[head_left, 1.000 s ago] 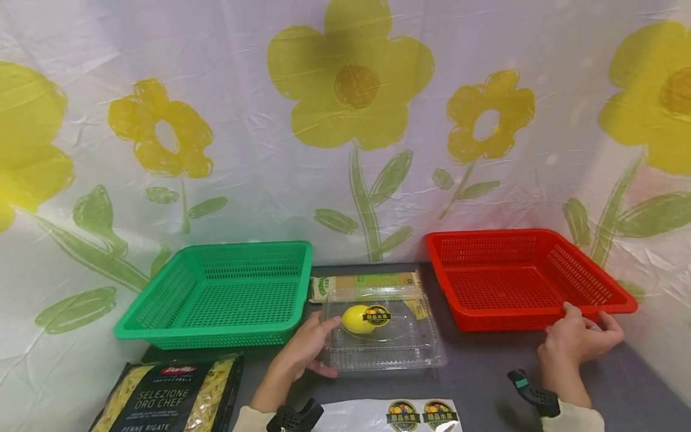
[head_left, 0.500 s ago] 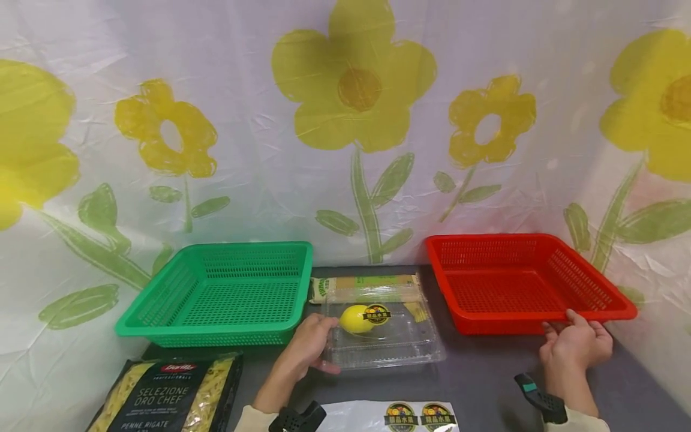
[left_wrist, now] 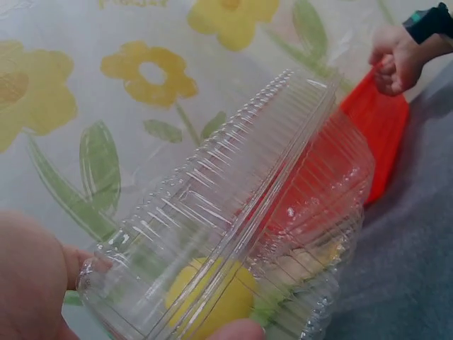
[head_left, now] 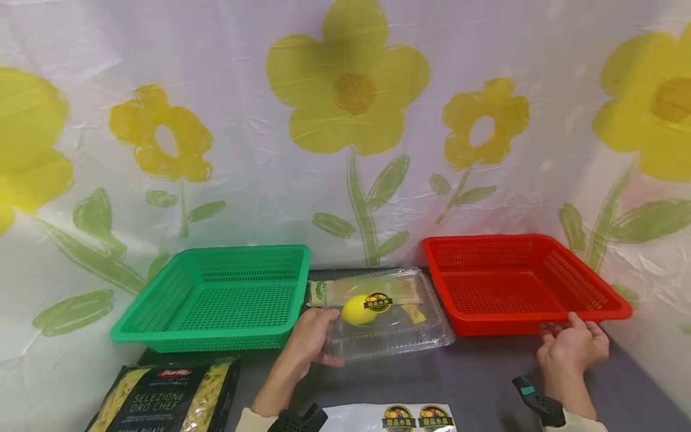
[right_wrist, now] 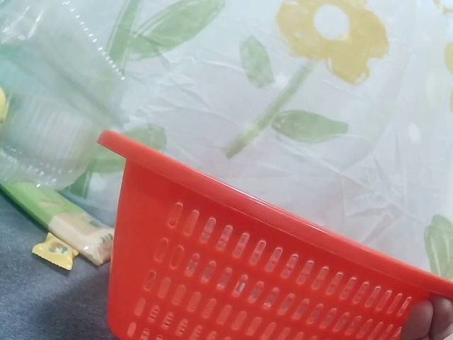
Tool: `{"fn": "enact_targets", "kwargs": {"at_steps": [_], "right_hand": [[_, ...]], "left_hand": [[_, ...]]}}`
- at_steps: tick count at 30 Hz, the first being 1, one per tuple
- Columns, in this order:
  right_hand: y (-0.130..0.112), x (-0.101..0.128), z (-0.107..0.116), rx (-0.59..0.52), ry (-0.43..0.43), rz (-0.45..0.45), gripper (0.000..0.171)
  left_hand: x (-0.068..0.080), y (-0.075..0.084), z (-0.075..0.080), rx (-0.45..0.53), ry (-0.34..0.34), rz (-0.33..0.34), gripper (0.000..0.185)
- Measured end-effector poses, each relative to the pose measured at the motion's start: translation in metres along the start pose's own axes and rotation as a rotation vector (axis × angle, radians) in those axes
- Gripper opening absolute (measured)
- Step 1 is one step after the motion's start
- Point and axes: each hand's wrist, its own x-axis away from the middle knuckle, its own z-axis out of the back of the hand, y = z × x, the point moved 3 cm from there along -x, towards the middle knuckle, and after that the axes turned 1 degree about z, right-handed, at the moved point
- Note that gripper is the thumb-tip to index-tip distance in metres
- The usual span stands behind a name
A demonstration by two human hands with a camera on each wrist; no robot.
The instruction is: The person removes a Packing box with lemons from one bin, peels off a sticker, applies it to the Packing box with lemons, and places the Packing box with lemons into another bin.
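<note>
My left hand (head_left: 311, 338) grips the left edge of a clear plastic clamshell box (head_left: 399, 348), which is closed and tilted off the table. Inside it lies a yellow lemon (head_left: 355, 310); a round black and gold sticker (head_left: 378, 302) is on the lid. In the left wrist view the ribbed box (left_wrist: 233, 205) fills the middle, with the lemon (left_wrist: 212, 294) near my fingers. My right hand (head_left: 573, 345) holds the front rim of a red basket (head_left: 518, 320), its fingers curled at the edge. The right wrist view shows that basket's slotted side (right_wrist: 241, 262).
A green basket (head_left: 210, 334) stands at the left, before a flowered cloth. A long packet (head_left: 321, 293) and a small yellow packet (right_wrist: 55, 252) lie behind the box. A bag of penne (head_left: 167, 396) and a sheet of stickers (head_left: 351, 416) are at the front.
My left hand has lifted and tilted the box, its right side turning up and towards the red basket. My right hand has shifted slightly left along the basket's rim.
</note>
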Motion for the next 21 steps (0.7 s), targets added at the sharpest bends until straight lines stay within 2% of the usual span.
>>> {"fn": "enact_targets", "kwargs": {"at_steps": [6,9,12,15,19,21], "right_hand": [[0.001,0.0,0.001,-0.028,-0.022,-0.009,0.017],[0.001,0.0,0.001,-0.034,-0.027,-0.013,0.016],[0.001,0.0,0.001,-0.036,-0.029,-0.013,0.016],[0.002,0.0,0.001,-0.031,-0.031,-0.011,0.015],[0.001,0.002,0.0,-0.012,-0.029,-0.01,0.014],[0.001,0.002,0.0,0.0,-0.023,-0.015,0.014]], "left_hand": [[-0.007,0.021,-0.006,0.006,0.016,-0.037,0.03],[-0.012,0.035,-0.013,0.001,0.018,-0.062,0.03],[-0.019,0.048,-0.021,0.007,0.016,-0.079,0.038],[-0.027,0.06,-0.03,0.029,0.031,-0.065,0.044],[-0.04,0.073,-0.046,0.042,0.058,-0.053,0.036],[-0.047,0.079,-0.055,-0.001,0.079,-0.065,0.03]]}}
